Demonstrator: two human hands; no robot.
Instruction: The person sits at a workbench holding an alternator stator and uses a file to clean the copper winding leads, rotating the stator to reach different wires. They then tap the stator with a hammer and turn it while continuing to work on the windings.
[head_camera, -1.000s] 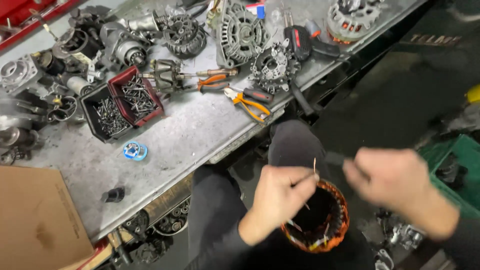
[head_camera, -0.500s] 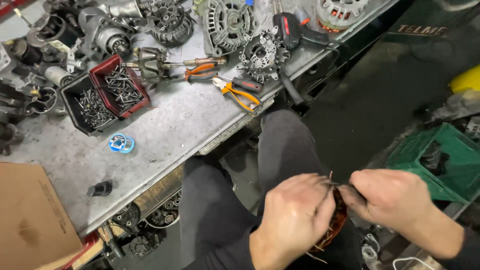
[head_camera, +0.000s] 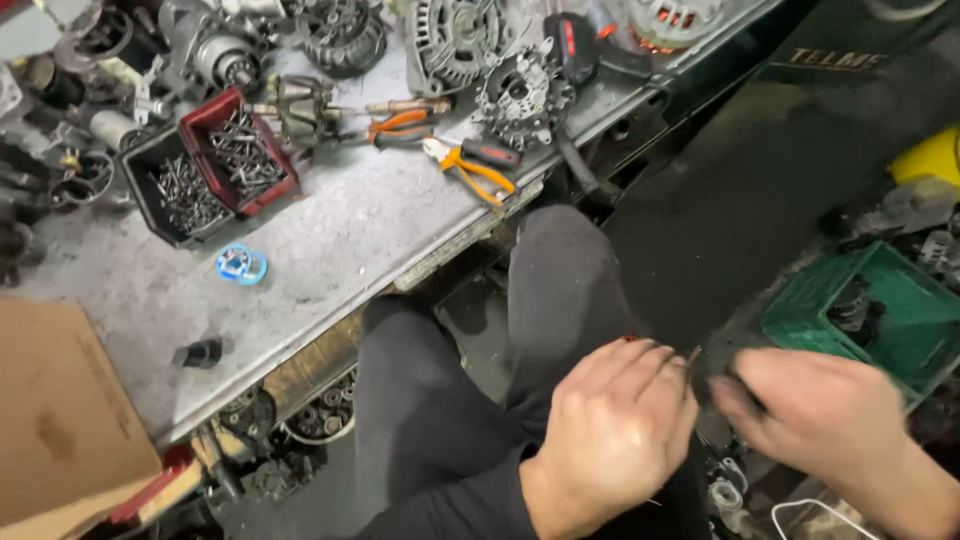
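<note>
Light falls from above onto the grey worktop (head_camera: 340, 240), so the metal parts at 11 and 12 o'clock look bright and clear. The floor at 2 o'clock is very dark, and it is hard to see much there. The right hand (head_camera: 815, 415) at 4 o'clock is smeared with blur. The left hand (head_camera: 610, 435) at 5 o'clock looks sharper. No strong glare shows anywhere.

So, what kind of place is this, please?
Most likely an auto-electric repair workshop: a metal workbench bears alternator parts, orange-handled pliers and trays of screws; a green crate stands on the floor.
</note>
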